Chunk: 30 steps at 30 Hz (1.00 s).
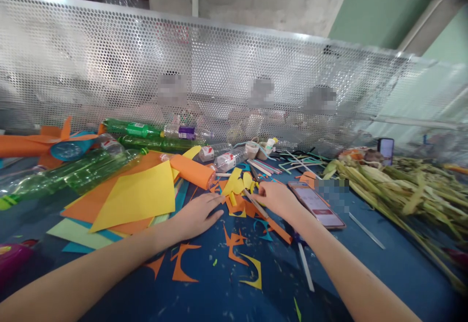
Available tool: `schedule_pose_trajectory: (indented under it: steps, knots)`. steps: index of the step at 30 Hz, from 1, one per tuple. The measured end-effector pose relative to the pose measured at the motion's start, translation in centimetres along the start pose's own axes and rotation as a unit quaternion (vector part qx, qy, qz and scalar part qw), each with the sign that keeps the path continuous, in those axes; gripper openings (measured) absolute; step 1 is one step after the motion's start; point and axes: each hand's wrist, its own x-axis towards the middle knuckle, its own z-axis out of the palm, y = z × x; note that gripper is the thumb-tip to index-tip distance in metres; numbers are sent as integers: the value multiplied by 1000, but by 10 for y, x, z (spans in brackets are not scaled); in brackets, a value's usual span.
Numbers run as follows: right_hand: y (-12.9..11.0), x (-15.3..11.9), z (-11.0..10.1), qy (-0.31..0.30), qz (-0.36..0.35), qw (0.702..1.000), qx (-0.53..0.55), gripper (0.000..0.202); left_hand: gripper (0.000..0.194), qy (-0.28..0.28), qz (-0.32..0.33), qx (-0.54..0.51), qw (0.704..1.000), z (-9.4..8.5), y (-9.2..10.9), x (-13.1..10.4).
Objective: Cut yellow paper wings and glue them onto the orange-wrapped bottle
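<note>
My left hand [199, 216] lies palm down on the blue table, fingers stretched toward a heap of yellow paper pieces [234, 181] and orange scraps [238, 205]. Just right of that heap, my right hand [276, 199] has its fingers curled down beside the scraps; whether it grips anything is hidden. Between the hands, a thin strip with an orange end [280, 229] slants across the scraps. A bottle wrapped in orange paper [193, 170] rests beyond my left hand. Cut orange [185, 263] and yellow [256, 273] offcuts are scattered nearer to me.
Coloured sheets [137, 195] and green bottles [87, 166] cover the left side. A phone [317, 205] lies beside my right forearm, with dry husks [409, 185] farther right. Straws [265, 167] and clear bottles [230, 159] sit at the back, before a perforated metal screen [215, 68].
</note>
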Motion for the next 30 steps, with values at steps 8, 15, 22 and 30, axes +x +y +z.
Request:
schedule_pose_trajectory:
  steps: [8,15,22,30]
  knots:
    - [-12,-7,1,-53,-9,998,-12,13,28,4,172,113,979,-9,27,-13]
    - [-22,-18,-2,-67,-39,997,-5,18,41,-128,260,64,955,-9,88,-34]
    - [-6,-25,-35,-92,-106,986,86,27,47,-68,148,-7,987,0,75,-41]
    - [-4,-31,-55,-225,-192,863,409,28,54,-97,80,0,992,7,66,-45]
